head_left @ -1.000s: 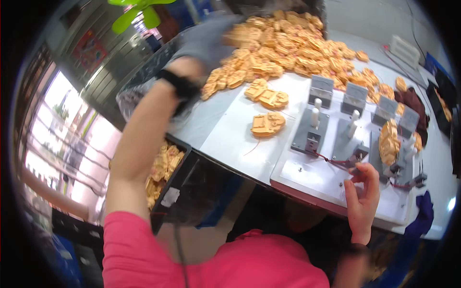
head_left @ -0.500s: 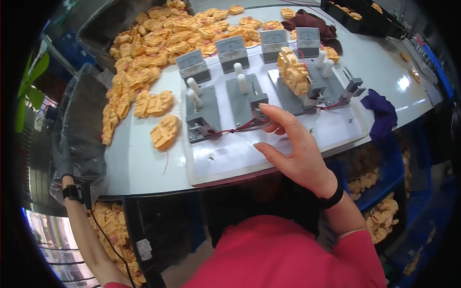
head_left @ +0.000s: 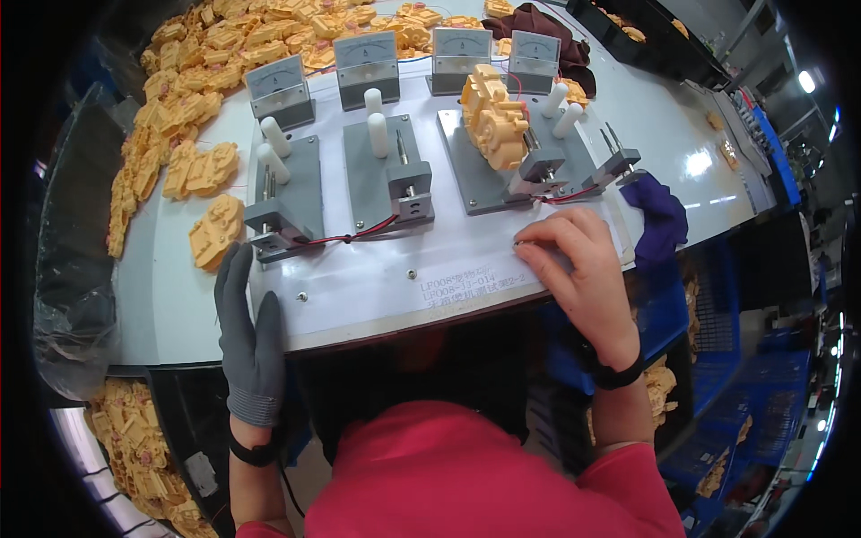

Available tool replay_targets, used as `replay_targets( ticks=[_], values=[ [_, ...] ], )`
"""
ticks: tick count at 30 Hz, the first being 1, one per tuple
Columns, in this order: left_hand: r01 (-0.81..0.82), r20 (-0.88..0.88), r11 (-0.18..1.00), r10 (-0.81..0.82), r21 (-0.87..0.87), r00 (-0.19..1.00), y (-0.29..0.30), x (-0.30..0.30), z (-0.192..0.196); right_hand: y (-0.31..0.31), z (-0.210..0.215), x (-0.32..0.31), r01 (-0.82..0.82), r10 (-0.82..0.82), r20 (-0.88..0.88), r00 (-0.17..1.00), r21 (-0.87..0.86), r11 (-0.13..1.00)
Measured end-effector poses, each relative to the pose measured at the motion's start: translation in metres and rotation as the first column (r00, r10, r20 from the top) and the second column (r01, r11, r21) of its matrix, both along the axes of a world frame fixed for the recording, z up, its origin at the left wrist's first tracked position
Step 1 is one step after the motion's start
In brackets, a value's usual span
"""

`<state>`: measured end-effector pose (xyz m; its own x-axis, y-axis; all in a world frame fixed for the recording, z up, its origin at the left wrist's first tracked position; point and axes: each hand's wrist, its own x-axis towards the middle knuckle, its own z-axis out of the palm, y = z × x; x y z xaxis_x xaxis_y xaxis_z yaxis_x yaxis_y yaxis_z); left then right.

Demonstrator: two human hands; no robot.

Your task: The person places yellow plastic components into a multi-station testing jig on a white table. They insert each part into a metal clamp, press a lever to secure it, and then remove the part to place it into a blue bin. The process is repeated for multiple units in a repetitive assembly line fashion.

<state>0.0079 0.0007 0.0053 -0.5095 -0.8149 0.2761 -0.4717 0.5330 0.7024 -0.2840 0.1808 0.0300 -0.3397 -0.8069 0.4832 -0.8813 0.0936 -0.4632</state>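
Note:
My left hand (head_left: 249, 336), in a grey glove, is open at the board's front left corner, fingers straight and thumb apart. It is nearest to the left grey test fixture (head_left: 300, 193) and a loose yellow gear housing (head_left: 216, 233). My bare right hand (head_left: 583, 278) is over the front right of the white board (head_left: 368, 291), thumb and fingertips pinched; a tiny dark spot shows there, too small to name. Beyond it, a yellow gear housing (head_left: 495, 121) sits on another fixture plate (head_left: 466, 184), beside a metal block (head_left: 538, 170) with pins.
Analog meters (head_left: 368, 58) stand behind the fixtures. White pegs (head_left: 378, 134) rise from the plates, and a red-black wire (head_left: 372, 226) links the blocks. A pile of yellow housings (head_left: 188, 67) covers the back left. A purple cloth (head_left: 659, 220) lies at right, a black tray (head_left: 646, 27) at back right.
My left hand has come from the plastic-lined bin at far left to the board's left corner. My right hand has drawn closer to the near edge and its fingers have closed together. The view has shifted.

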Motion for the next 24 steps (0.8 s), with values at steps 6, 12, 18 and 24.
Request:
replay_targets(
  ticks=[6, 12, 18, 24],
  values=[
    [0.006, 0.081, 0.999, -0.002, -0.046, 0.997, 0.0063, -0.0067, -0.0003, -0.0067, -0.0011, -0.0009, -0.002, 0.000, 0.048, 0.999, 0.061, 0.998],
    [-0.033, 0.053, 0.999, 0.033, -0.004, 0.998, 0.0098, -0.0072, -0.0009, -0.0071, -0.0036, -0.0014, 0.003, -0.007, 0.057, 0.998, 0.069, 0.998],
    [-0.019, 0.039, 1.000, 0.020, -0.017, 0.999, 0.0068, -0.0069, -0.0055, -0.0048, 0.0008, -0.0007, 0.007, -0.018, 0.078, 0.997, 0.138, 0.990],
    [-0.012, 0.022, 0.999, 0.013, -0.030, 1.000, 0.0079, -0.0071, -0.0043, -0.0040, -0.0005, -0.0009, -0.007, -0.006, 0.102, 0.995, 0.125, 0.992]
  ],
)
